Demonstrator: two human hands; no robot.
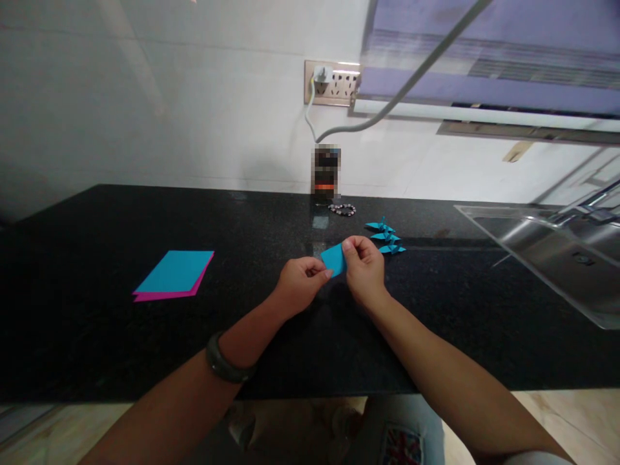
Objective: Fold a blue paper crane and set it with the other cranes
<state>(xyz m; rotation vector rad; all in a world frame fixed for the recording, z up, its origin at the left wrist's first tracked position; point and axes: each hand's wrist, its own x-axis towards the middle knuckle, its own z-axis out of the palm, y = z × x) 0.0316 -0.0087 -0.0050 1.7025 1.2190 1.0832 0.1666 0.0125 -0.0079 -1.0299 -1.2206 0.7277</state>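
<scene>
A small folded piece of blue origami paper (334, 259) is held between my two hands over the black countertop. My left hand (301, 283) pinches its lower left side between thumb and fingers. On the right edge, my right hand (364, 270) grips it with the thumb on top and the fingers curled behind. Just beyond the right hand, several folded blue paper cranes (386, 237) sit close together in a column. Off to the left lies a stack of square paper (175, 271), blue on top with magenta showing underneath.
A beaded bracelet (343, 210) lies near the wall, beside a pixelated dark object (326, 171) standing upright. A steel sink (557, 258) is set into the counter (252, 226) at right. A cable (411, 84) runs from the wall socket (334, 84).
</scene>
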